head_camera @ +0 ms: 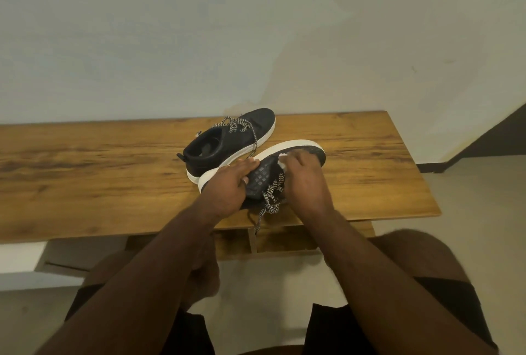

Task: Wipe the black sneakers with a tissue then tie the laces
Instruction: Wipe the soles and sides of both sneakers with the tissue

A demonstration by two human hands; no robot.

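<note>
Two black sneakers with white soles are on a wooden table (85,172). The far sneaker (227,144) stands upright, its black-and-white laces loose. The near sneaker (264,175) is tipped on its side with its white sole turned away from me. My left hand (227,186) grips it at the sole and heel side. My right hand (304,181) presses a white tissue (283,159) against the upper near the toe; only a small bit of tissue shows. The near sneaker's untied laces (270,201) hang over the table's front edge.
The table stands against a pale wall (199,41). Open wooden compartments (250,238) sit under the tabletop in front of my knees. A dark skirting runs along the floor at the right (484,149). Bare wood lies to the left and right of the sneakers.
</note>
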